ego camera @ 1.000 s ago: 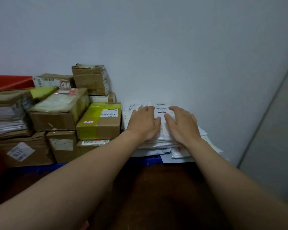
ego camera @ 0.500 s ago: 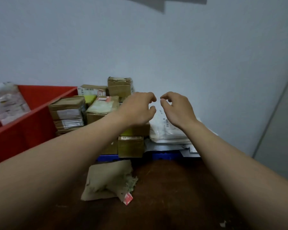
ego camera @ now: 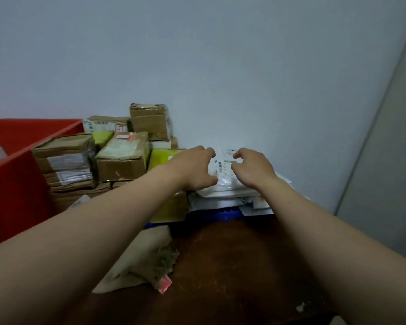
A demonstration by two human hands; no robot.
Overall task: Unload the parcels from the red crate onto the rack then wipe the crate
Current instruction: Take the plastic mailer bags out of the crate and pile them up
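L hand (ego camera: 195,167) & R hand (ego camera: 253,171) curled over white mailers (ego camera: 223,171), grip unclear; red crate (ego camera: 17,184) cropped.

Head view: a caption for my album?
Left hand and right hand reach over white plastic mailers beside stacked brown cardboard boxes.

Rack (ego camera: 220,213) top: cardboard boxes (ego camera: 122,160) stacked high over left part, back toward wall (ego camera: 220,78). White mailer pile (ego camera: 223,186) fills right corner, just beside boxes. Room open above pile. Red crate (ego camera: 14,184) blocks left side. Brown surface (ego camera: 244,266) in front open, except torn padded envelope (ego camera: 145,254) at left.
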